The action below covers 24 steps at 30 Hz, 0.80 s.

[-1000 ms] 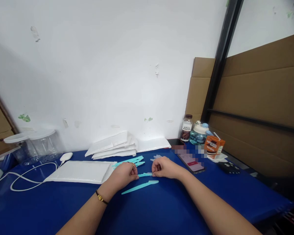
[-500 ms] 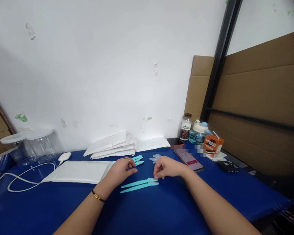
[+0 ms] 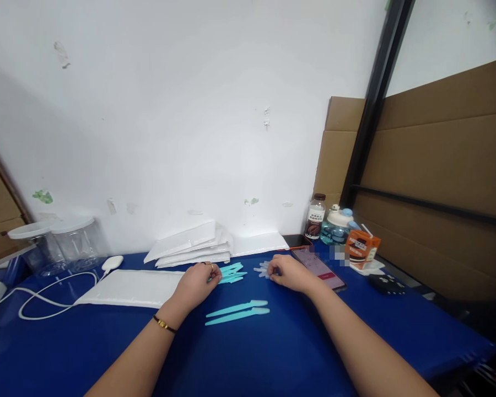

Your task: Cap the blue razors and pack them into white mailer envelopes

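Two slim teal plastic sticks (image 3: 237, 311) lie side by side on the blue table (image 3: 273, 353), apart from both hands. Farther back, my left hand (image 3: 196, 282) rests with its fingertips on a small pile of the same teal sticks (image 3: 231, 273). My right hand (image 3: 287, 273) reaches to a cluster of small clear plastic caps (image 3: 262, 269) and touches them with curled fingers. Whether either hand has gripped a piece is hidden by the fingers. A thin bracelet sits on my left wrist.
A flat white padded envelope (image 3: 128, 288) lies left of my left hand, with a stack of more envelopes (image 3: 190, 248) behind. Clear jars (image 3: 62, 245) and a white cable stand at far left. A phone (image 3: 320, 268), bottles (image 3: 315, 216) and an orange carton (image 3: 361, 248) sit at right, before cardboard.
The teal stick held between both hands was laid beside the other one. Both hands then moved back: the left to the teal pile, the right to the clear caps.
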Available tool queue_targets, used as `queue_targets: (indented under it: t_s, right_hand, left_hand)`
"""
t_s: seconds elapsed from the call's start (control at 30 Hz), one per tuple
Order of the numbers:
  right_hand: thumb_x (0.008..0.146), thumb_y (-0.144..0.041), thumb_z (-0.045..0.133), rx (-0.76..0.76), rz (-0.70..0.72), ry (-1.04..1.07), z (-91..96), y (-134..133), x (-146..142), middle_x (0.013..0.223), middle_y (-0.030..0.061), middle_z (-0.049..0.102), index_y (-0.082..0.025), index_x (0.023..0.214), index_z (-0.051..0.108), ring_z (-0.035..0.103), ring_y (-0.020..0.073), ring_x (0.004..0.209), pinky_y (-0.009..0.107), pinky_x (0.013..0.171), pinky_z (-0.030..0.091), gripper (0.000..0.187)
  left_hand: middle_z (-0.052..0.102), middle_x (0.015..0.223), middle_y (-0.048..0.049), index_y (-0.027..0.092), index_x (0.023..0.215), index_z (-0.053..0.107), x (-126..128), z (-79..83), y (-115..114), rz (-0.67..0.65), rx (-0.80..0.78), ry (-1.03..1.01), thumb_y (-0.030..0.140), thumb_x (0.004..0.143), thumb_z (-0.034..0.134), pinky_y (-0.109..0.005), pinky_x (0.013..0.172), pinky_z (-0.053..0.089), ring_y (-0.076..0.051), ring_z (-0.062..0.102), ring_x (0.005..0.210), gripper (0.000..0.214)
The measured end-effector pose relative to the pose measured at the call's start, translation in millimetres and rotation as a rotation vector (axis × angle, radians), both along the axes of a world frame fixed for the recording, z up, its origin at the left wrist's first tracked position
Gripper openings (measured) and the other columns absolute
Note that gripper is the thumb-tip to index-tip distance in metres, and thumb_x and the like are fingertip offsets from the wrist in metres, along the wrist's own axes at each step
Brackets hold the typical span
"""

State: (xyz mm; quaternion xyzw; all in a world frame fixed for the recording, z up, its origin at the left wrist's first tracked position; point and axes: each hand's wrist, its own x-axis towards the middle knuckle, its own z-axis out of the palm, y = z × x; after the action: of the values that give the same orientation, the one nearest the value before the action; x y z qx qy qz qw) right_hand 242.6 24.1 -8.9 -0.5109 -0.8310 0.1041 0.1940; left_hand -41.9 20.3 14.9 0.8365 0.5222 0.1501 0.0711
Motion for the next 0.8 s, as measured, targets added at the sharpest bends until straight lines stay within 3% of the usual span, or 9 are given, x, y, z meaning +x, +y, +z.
queue_targets:
  t_s: [0.17,0.33,0.8]
  right_hand:
    - [0.065,-0.014,0.062,-0.225,0.001,0.154,-4.2,2,2,0.072,0.0014,0.063,-0.016,0.077,0.063,0.056,0.0124,0.064,0.02,0.056,0.04,0.013]
    - [0.058,-0.016,0.068,-0.402,0.034,0.261,-2.6,1,-1,0.067,0.0005,0.063,-0.014,0.078,0.066,0.057,0.0121,0.061,0.02,0.055,0.043,0.02]
    - [0.066,-0.023,0.066,-0.276,0.124,0.302,-4.1,-9,-26,0.065,0.0017,0.067,-0.018,0.078,0.073,0.062,0.0147,0.061,0.02,0.054,0.043,0.015]
  left_hand:
    - [0.063,0.076,0.0002,0.022,0.078,0.062,11,3.1,-12,-0.09,-0.096,-0.04,0.031,0.079,0.045,-0.022,0.056,0.033,-0.014,0.054,0.066,0.019]
    - [0.062,0.069,0.0017,0.022,0.072,0.061,19,-3.9,-14,-0.158,-0.153,0.013,0.025,0.076,0.048,-0.021,0.052,0.03,-0.012,0.052,0.06,0.014]
    - [0.063,0.071,0.0007,0.022,0.075,0.063,23,-9.8,-12,-0.141,-0.152,0.007,0.027,0.075,0.05,-0.021,0.054,0.031,-0.013,0.053,0.062,0.014]
